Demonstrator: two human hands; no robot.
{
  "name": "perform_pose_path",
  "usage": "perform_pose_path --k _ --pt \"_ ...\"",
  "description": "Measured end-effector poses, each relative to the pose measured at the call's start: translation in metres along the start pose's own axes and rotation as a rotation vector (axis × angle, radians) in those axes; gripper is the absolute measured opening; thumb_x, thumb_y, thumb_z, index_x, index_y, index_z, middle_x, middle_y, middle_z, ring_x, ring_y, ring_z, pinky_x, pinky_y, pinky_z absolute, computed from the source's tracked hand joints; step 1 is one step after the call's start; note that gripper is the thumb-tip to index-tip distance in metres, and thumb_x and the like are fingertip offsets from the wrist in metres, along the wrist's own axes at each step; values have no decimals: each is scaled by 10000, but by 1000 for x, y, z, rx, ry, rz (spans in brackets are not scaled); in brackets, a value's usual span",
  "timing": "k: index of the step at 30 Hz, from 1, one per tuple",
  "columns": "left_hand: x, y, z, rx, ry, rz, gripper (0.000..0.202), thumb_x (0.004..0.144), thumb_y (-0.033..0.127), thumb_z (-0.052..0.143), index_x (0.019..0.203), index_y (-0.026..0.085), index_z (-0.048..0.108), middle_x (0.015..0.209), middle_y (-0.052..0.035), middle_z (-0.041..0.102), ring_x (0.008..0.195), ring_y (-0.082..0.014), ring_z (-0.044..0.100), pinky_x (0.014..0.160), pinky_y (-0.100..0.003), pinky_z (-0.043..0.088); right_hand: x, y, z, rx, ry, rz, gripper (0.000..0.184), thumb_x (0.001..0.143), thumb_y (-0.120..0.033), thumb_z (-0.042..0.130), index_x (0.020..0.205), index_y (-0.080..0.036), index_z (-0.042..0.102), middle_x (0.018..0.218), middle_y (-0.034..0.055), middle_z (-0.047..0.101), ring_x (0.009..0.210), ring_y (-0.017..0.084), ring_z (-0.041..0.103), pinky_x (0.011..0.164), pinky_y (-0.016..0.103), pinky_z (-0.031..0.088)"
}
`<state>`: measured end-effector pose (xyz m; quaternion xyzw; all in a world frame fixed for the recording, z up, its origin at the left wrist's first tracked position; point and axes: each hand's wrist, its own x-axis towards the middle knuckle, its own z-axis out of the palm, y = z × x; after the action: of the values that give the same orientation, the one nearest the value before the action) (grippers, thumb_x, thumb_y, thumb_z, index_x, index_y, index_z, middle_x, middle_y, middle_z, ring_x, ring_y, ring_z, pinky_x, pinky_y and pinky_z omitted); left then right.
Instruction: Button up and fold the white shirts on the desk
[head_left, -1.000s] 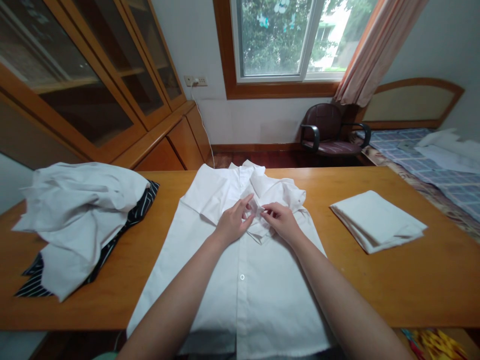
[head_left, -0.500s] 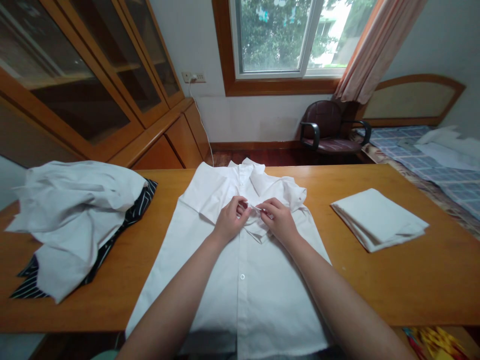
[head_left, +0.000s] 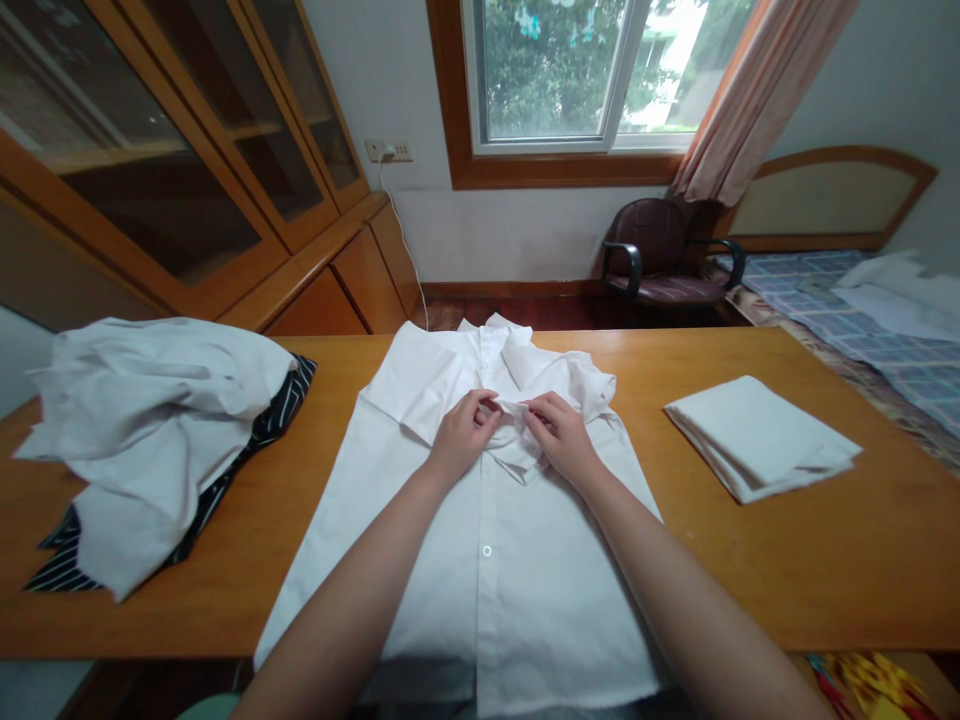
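Observation:
A white button-up shirt [head_left: 424, 560] lies front side up on the wooden table, its collar at the far edge and its hem hanging toward me. Both hands are at the chest, over the button line. My left hand [head_left: 466, 430] has its fingers curled closed on a fold of the shirt. Just to the right, my right hand [head_left: 556, 425] pinches the same gathered cloth between thumb and fingers. A strip of fabric stretches between the two hands. Whether a button is in the fingers is hidden. One round button [head_left: 487, 551] shows lower on the front.
The wooden table [head_left: 750, 570] carries a folded white cloth [head_left: 761, 435] on the right. Crumpled white garments [head_left: 161, 400] lie at left over a black striped cloth [head_left: 281, 405]. Beyond are a cabinet [head_left: 300, 265], an office chair [head_left: 656, 250] and a bed [head_left: 817, 290].
The fingers of my right hand have shifted slightly on the cloth, and the strip between the hands is wider in view. The shirt stays in place.

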<state>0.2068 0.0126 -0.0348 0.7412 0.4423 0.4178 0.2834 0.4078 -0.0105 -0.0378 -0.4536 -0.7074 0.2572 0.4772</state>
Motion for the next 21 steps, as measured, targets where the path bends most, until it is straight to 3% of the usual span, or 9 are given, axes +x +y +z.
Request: perform_pose_path --k 5,12,17,21 --pt "0 -1 0 -33 25 -46 169 866 258 619 1019 205 569 825 8 630 666 -126 594 657 -253 493 -1 -3 -3 57 -107 4 278 996 -264 459 1124 -234 703 1027 67 659 921 187 625 854 328 492" --pt "-2 4 -2 -145 -9 -62 176 902 287 555 1052 196 539 787 6 639 703 -145 649 693 -270 511 -1 -3 1 66 -143 8 190 941 -305 601 1084 -231 701 1007 51 644 796 147 612 739 277 496" --pt "-1 5 -2 -162 18 -104 204 900 354 581 1025 199 537 773 12 643 694 -146 660 687 -268 523 -1 -1 1 54 -136 17 192 937 -334 613 1075 -235 701 990 47 629 783 148 602 731 284 498" --pt "0 3 -2 -162 25 -122 234 905 393 581 1032 198 549 805 -3 662 723 -161 680 703 -280 534 1 -1 0 33 -55 22 202 967 -300 543 1051 -224 710 965 58 647 866 178 614 796 312 487"
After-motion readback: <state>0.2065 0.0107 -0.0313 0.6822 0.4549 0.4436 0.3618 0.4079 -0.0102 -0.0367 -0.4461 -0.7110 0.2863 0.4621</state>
